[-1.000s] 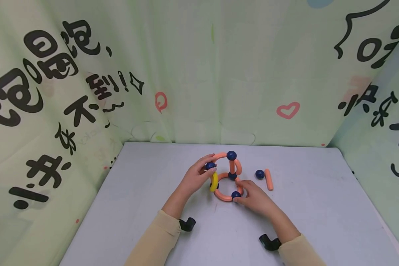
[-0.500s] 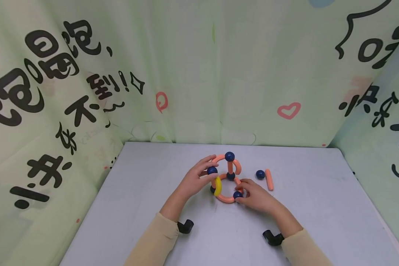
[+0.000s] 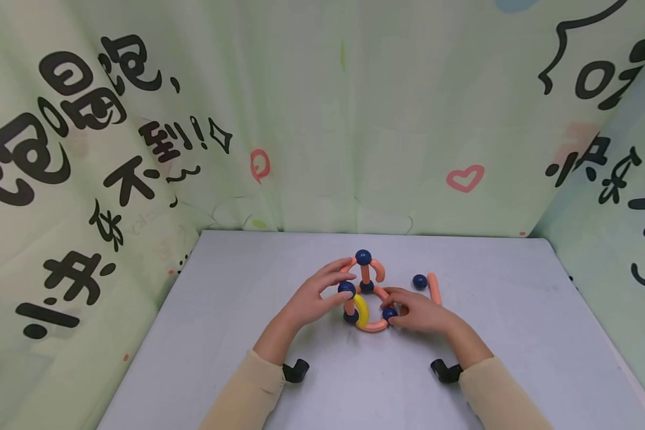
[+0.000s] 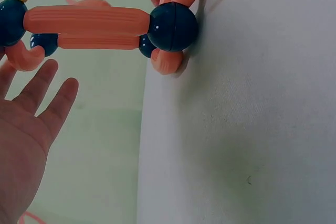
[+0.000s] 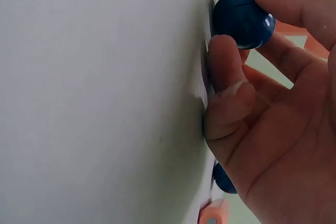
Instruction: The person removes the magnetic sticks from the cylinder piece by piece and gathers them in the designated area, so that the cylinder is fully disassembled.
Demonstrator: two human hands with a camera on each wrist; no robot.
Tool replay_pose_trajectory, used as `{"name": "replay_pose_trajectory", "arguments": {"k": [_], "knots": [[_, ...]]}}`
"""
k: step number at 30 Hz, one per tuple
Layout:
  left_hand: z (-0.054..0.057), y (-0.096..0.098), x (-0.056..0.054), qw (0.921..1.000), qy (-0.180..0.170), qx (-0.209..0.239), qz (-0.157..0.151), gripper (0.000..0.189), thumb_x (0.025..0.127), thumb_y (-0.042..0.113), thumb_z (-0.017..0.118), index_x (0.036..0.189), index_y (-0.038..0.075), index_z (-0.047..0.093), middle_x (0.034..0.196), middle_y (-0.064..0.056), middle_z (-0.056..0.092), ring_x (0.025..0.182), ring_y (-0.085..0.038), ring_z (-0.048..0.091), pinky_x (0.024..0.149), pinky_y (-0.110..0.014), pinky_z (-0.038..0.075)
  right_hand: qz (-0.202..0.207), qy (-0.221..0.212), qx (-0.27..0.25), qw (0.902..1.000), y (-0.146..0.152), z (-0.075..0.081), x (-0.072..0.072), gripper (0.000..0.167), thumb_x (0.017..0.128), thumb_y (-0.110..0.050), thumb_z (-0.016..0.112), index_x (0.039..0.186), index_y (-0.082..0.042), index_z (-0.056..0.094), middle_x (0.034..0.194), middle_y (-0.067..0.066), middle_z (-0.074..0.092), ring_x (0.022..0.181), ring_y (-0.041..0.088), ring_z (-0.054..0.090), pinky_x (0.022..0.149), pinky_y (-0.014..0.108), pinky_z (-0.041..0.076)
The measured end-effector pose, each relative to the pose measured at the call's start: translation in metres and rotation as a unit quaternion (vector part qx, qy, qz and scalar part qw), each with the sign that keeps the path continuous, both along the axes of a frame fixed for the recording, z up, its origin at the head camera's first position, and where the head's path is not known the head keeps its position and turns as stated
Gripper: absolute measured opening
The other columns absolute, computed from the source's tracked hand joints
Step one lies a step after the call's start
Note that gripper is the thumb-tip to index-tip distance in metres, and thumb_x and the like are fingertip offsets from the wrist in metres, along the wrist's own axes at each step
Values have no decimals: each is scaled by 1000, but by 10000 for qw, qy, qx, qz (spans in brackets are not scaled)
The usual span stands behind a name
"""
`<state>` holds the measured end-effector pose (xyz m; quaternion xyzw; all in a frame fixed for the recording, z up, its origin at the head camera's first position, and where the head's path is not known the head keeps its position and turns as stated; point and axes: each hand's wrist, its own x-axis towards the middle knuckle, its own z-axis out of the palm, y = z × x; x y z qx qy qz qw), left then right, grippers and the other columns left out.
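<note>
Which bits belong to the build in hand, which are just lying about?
In the job, judging by the hands:
ball-and-rod frame
yellow curved rod on it
raised blue ball, at left hand
low blue ball, pinched by right hand

Lying about, perhaps spares:
loose blue ball
straight orange rod beside it

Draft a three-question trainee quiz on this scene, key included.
1. True or false: a loose blue ball lies on the table, apart from the assembled frame.
2. The frame's one non-orange rod is: A) green B) yellow C) purple.
3. Fill in: the person's ____ pinches a low ball of the frame.

Key: 1. True. 2. B. 3. Right hand.
</note>
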<state>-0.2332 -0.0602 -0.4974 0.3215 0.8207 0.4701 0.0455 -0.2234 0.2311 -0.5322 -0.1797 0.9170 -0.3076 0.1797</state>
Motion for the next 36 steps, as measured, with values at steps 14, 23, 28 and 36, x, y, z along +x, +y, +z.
{"name": "replay_pose_trajectory", "arguments": {"k": [14,23,28,36], "knots": [[3,1,3,9996,-45,-148,-218,46,91,41,70,133,23,62,159,23,26,150,-13,26,115,-58,33,274,-324,-128,9990,5,3,-6,25,90,-15,68,111,-29,68,156,6,40,93,19,53,76,32,45],[3,3,-1,9997,-81,-96,-208,49,90,41,71,132,18,63,161,19,21,150,-17,24,115,-59,32,373,-552,-290,9974,7,2,-9,28,90,-17,69,114,-31,68,158,8,37,134,32,45,102,52,46],[3,5,-2,9998,-50,-62,-204,48,91,41,71,131,17,64,161,19,21,150,-17,25,115,-59,32,396,-299,-164,9986,7,3,-6,37,92,-20,67,128,-26,64,159,8,36,118,25,52,88,38,47],[3,5,-1,9997,-159,-40,-185,46,90,39,72,129,16,65,160,23,21,149,-16,27,115,-58,32,-306,557,-396,9972,-1,28,13,21,99,-25,60,116,-19,70,113,-2,70,96,17,58,82,33,52]]}}
